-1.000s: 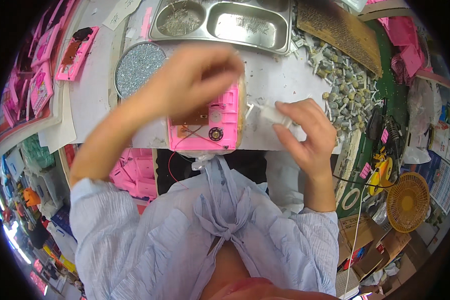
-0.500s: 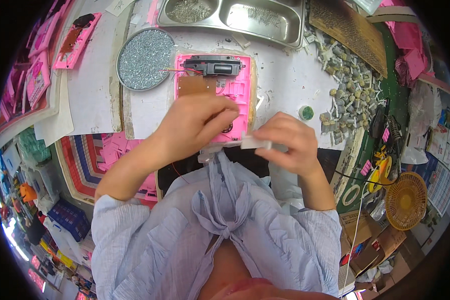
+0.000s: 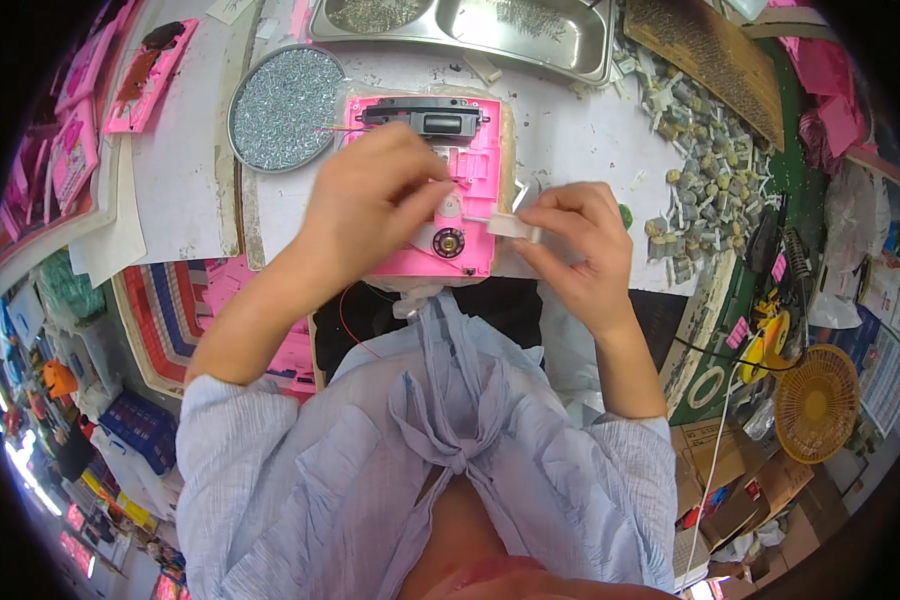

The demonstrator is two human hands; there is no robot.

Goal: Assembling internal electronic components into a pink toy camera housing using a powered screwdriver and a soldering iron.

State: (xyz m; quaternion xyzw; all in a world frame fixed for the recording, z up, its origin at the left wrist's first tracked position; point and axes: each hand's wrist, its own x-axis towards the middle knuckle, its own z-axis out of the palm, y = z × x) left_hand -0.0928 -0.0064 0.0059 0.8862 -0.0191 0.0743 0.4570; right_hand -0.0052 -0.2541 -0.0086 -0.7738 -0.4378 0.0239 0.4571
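A pink plastic housing (image 3: 482, 165) lies on the bench in front of me, its inside facing up. A black module (image 3: 438, 118) with thin wires sits along its far end, and a round dark part with a brass-coloured centre (image 3: 448, 242) near its close end. Over the housing's left side is my left hand (image 3: 375, 195), thumb and fingers pinched together; what they hold, if anything, is hidden. My right hand (image 3: 582, 245) grips a small white plastic piece (image 3: 507, 227) above the housing's right edge, a thin rod pointing left from it.
A round tray (image 3: 285, 108) full of small screws stands left of the housing. Beyond it is a steel divided tray (image 3: 525, 40) with small metal parts. Many small grey-and-white parts (image 3: 700, 190) are heaped at the right, beside a brown board (image 3: 710, 65). Pink panels (image 3: 150, 80) lie far left.
Both hands have moved away from me, the left one further over the housing. The white piece has gone with my right hand, from the near edge to the right edge, uncovering the round dark part.
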